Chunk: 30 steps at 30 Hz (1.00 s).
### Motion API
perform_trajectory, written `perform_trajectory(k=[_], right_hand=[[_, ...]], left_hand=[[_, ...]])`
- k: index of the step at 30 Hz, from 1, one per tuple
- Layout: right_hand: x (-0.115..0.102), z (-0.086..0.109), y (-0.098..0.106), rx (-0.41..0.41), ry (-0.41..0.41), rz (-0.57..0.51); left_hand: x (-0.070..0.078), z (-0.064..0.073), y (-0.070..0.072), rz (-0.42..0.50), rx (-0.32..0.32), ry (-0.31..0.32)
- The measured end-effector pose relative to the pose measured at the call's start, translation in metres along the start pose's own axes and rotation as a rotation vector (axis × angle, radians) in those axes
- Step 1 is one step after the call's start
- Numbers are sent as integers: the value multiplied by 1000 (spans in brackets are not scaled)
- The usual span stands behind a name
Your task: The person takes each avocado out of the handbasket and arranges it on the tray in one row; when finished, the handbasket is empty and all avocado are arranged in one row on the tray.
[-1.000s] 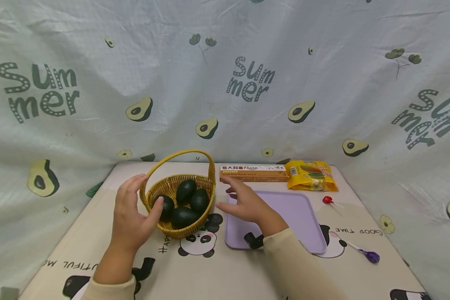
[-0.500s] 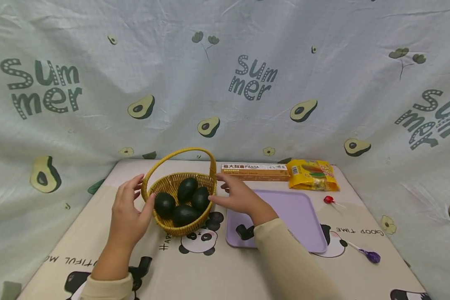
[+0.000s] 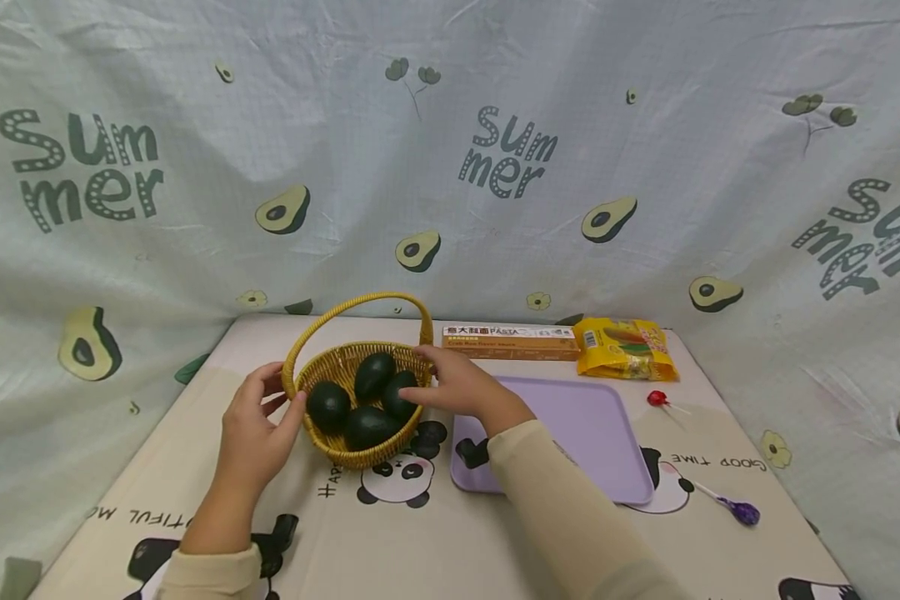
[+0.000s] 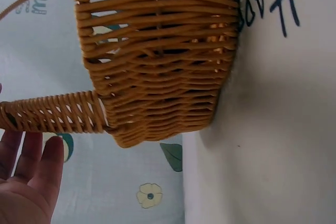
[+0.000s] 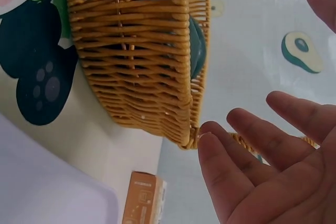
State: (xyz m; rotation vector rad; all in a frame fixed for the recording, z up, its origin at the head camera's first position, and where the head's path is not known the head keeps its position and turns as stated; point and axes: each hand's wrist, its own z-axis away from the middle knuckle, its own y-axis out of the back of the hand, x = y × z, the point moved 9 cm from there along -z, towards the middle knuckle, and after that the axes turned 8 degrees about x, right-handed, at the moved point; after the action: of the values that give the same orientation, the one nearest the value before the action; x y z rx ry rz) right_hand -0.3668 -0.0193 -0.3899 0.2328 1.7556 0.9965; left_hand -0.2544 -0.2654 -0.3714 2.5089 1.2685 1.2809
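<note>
A yellow wicker basket (image 3: 363,457) with a tall arched handle (image 3: 345,306) stands on the table, several dark green avocados (image 3: 370,428) lying inside. My left hand (image 3: 258,433) is at the basket's left side, thumb and fingers apart on either side of the handle's lower end. In the left wrist view, its fingertips (image 4: 51,148) come right up to the handle. On the opposite side, my right hand (image 3: 465,387) reaches over the basket's right rim, thumb over the avocados. The right wrist view shows its fingers (image 5: 223,174) spread and extended beside the handle's right base.
Right of the basket lies a lilac tray (image 3: 585,433), partly under my right sleeve. Behind it are a pasta box (image 3: 510,343) and a yellow packet (image 3: 624,350). A red lollipop (image 3: 657,398) and a purple lollipop (image 3: 744,512) lie farther right. A printed curtain hangs behind.
Both hands have closed in on the basket from its sides. The right hand has moved left from over the tray to the rim; the left has come nearer the handle. The basket stays put.
</note>
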Motion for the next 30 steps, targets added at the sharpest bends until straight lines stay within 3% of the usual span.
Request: perform_trajectory(k=[12,23,30], right_hand=[[-12,-19,-13,-69,13,65],[-14,-32,-26,-152,-6,197],[-18,-41,-35,-188,-14,212]], left_hand=[[-20,6,-7,57,-58,73],[-21,8,-12,67,-80,91],[-21,8,-9,45,-64,113]])
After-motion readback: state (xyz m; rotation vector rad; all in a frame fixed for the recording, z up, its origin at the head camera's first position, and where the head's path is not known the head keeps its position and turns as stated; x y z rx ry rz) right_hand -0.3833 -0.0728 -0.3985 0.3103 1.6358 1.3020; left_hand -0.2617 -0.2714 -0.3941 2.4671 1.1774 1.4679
